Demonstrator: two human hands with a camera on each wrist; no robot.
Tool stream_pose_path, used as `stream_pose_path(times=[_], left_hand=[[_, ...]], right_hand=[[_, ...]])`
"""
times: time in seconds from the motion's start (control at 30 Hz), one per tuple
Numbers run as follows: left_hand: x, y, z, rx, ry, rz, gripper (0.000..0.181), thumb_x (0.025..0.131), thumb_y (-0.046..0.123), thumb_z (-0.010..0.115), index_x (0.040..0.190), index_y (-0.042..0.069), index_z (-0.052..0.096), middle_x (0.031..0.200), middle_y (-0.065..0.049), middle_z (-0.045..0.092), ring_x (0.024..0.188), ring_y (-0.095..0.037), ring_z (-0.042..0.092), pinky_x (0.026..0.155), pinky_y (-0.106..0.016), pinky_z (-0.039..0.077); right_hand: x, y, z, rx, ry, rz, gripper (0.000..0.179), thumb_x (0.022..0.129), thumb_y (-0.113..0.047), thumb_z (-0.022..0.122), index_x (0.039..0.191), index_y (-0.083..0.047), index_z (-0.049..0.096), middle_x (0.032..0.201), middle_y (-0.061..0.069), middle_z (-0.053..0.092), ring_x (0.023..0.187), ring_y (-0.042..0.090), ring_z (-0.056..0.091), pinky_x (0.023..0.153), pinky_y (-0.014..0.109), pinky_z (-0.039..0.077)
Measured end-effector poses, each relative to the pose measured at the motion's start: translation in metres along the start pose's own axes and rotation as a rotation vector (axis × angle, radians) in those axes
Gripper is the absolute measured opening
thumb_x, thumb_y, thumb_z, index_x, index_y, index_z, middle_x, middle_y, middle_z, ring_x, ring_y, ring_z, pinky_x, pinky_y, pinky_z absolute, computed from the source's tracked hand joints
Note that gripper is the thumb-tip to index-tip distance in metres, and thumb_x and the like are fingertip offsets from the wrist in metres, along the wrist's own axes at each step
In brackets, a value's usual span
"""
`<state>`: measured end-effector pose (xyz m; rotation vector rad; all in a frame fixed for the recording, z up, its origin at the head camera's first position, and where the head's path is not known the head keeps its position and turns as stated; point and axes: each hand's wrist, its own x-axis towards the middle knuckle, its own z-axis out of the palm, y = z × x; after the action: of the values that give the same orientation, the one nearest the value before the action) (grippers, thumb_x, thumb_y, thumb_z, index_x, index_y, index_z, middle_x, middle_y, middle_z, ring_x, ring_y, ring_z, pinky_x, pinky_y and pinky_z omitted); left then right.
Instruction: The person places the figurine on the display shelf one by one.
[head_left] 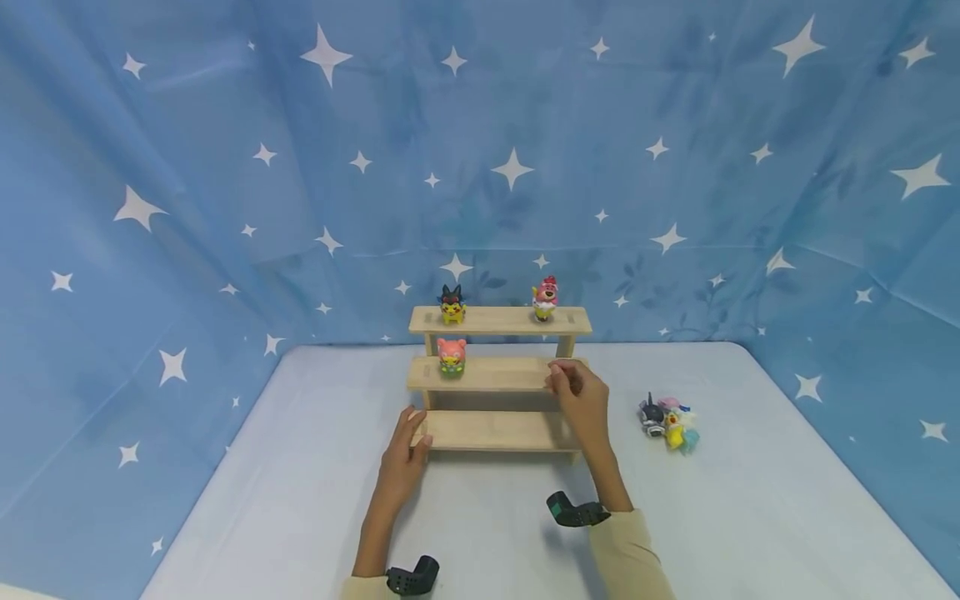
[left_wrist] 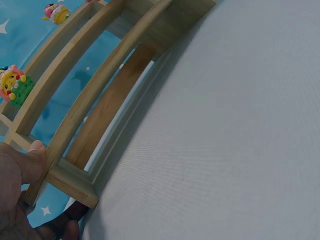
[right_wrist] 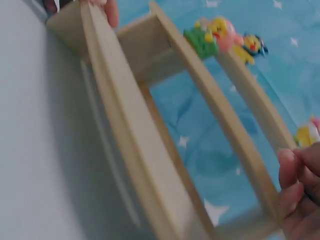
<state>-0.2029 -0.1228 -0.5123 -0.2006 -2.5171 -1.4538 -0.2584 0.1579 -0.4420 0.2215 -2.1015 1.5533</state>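
Note:
A three-tier wooden display stand (head_left: 495, 428) stands on the white table. My left hand (head_left: 402, 462) grips the left end of its lowest board, the thumb (left_wrist: 35, 159) over the board and the other fingers around its end. At the right end of the middle board, my right hand (head_left: 583, 400) has curled fingers, thumb and index tip (right_wrist: 287, 167) close together; nothing shows between them. A pink-hooded yellow figurine (head_left: 452, 358) sits on the middle board's left. Up on the top board are a black-capped yellow figurine (head_left: 452, 306) and a pink bear figurine (head_left: 545, 298).
Several small figurines (head_left: 670, 425) lie bunched on the table (head_left: 757, 500), right of the stand. Behind the table hangs a blue curtain (head_left: 480, 200) with white stars. Both wrists wear a black camera (head_left: 576, 510).

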Motion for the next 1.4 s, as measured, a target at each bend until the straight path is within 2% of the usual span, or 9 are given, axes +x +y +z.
stream_pose_path(times=[0.07,0.17,0.27,0.33,0.47,0.67,1.0,1.23,1.4], left_hand=[[0.001,0.001,-0.001,-0.007,-0.003,-0.003,0.046,0.102,0.017,0.052,0.144,0.000,0.042,0.158,-0.025,0.025,0.144,-0.047,0.026,0.112,-0.064,0.028],[0.001,0.001,-0.001,-0.010,-0.003,-0.002,0.046,0.102,0.017,0.052,0.144,0.000,0.042,0.158,-0.025,0.025,0.144,-0.047,0.025,0.112,-0.064,0.028],[0.000,0.001,0.000,0.003,0.003,0.012,0.046,0.102,0.017,0.052,0.143,-0.001,0.043,0.157,-0.026,0.026,0.143,-0.048,0.026,0.111,-0.065,0.029],[-0.001,0.000,0.000,0.022,0.009,0.028,0.045,0.102,0.017,0.052,0.142,-0.002,0.044,0.156,-0.028,0.027,0.142,-0.049,0.028,0.110,-0.065,0.030],[-0.003,-0.001,0.000,0.044,0.021,0.055,0.044,0.102,0.016,0.052,0.140,-0.004,0.046,0.154,-0.031,0.030,0.140,-0.052,0.030,0.109,-0.066,0.031],[-0.005,0.000,0.001,0.045,0.018,0.052,0.044,0.102,0.018,0.051,0.140,-0.003,0.046,0.154,-0.030,0.029,0.139,-0.053,0.030,0.108,-0.067,0.031],[-0.003,-0.001,0.000,0.046,0.026,0.049,0.044,0.102,0.017,0.052,0.140,-0.002,0.046,0.154,-0.029,0.030,0.140,-0.052,0.030,0.109,-0.066,0.031],[-0.001,0.000,-0.001,0.045,0.022,0.046,0.045,0.102,0.019,0.051,0.142,-0.002,0.045,0.155,-0.028,0.028,0.141,-0.051,0.029,0.110,-0.066,0.030],[-0.004,0.000,0.001,0.040,0.020,0.047,0.045,0.102,0.019,0.051,0.141,-0.002,0.046,0.154,-0.029,0.029,0.140,-0.052,0.029,0.109,-0.066,0.030]], right_hand=[[-0.001,0.006,-0.010,-0.041,0.077,-0.011,0.018,0.097,-0.010,0.060,0.101,0.006,0.068,0.080,0.021,0.070,0.063,0.023,0.066,0.057,0.011,0.050],[0.000,0.026,-0.024,-0.194,0.205,-0.027,0.017,0.097,-0.010,0.060,0.100,0.003,0.069,0.079,0.016,0.070,0.058,0.014,0.061,0.052,0.013,0.046],[-0.001,0.038,-0.041,-0.382,0.290,0.000,0.018,0.097,-0.009,0.059,0.101,0.005,0.069,0.086,0.018,0.069,0.065,0.024,0.061,0.061,0.026,0.049],[-0.003,0.045,-0.053,-0.506,0.304,0.056,0.020,0.096,-0.008,0.059,0.105,0.007,0.068,0.097,0.023,0.067,0.079,0.033,0.062,0.071,0.040,0.052],[-0.010,0.053,-0.072,-0.718,0.215,0.204,0.029,0.093,-0.005,0.060,0.117,0.011,0.061,0.116,0.033,0.056,0.098,0.050,0.060,0.079,0.057,0.053],[-0.015,0.058,-0.086,-0.871,0.057,0.352,0.040,0.092,-0.008,0.061,0.125,0.013,0.053,0.118,0.038,0.049,0.093,0.057,0.061,0.072,0.062,0.054],[-0.014,0.063,-0.094,-0.932,-0.049,0.353,0.039,0.092,-0.009,0.061,0.121,0.015,0.053,0.113,0.040,0.051,0.088,0.057,0.062,0.068,0.064,0.054],[-0.009,0.061,-0.096,-0.902,-0.178,0.400,0.048,0.090,-0.008,0.064,0.132,0.008,0.047,0.121,0.040,0.049,0.103,0.057,0.058,0.080,0.064,0.052],[-0.009,0.066,-0.096,-0.891,-0.277,0.446,0.053,0.090,-0.008,0.063,0.136,0.008,0.043,0.128,0.041,0.048,0.113,0.055,0.054,0.088,0.062,0.050]])
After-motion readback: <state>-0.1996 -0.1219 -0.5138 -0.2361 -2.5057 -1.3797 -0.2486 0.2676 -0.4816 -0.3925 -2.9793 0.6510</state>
